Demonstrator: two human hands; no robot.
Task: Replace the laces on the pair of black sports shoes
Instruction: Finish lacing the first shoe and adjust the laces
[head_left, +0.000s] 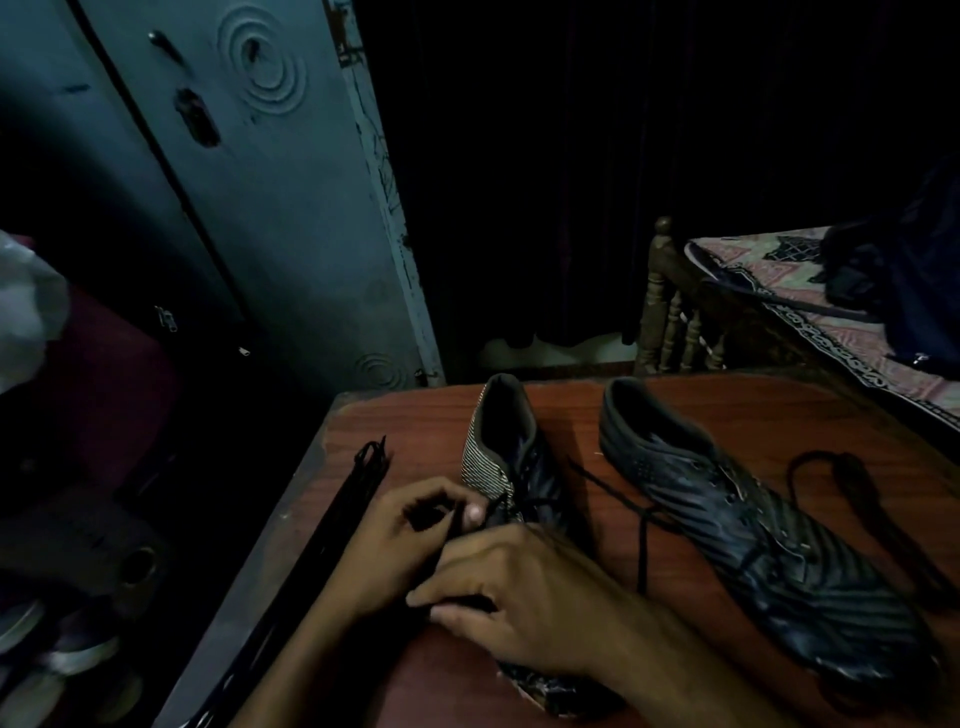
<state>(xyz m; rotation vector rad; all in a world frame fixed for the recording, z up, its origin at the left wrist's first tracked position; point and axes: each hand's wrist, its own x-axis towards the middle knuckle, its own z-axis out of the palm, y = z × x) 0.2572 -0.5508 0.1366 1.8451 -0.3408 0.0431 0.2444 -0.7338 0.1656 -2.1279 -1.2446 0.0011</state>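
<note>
Two black sports shoes lie on a reddish wooden table (405, 421), heels pointing away from me. The left shoe (506, 447) has a striped pale side; my hands cover its front half. My left hand (410, 535) pinches a black lace (447, 540) beside the shoe's eyelets. My right hand (524, 597) lies over the shoe's toe part and pinches the same lace lower down. The right shoe (753, 525) lies apart, with a loose black lace (644, 540) trailing off its near side and another loop (841, 467) to its right.
A bundle of black laces (343, 519) lies along the table's left edge. A blue metal cupboard (270, 208) stands at back left. A bed with a patterned cover (831, 322) and a wooden frame (670, 312) is at back right. Other shoes (57, 654) sit on the floor at left.
</note>
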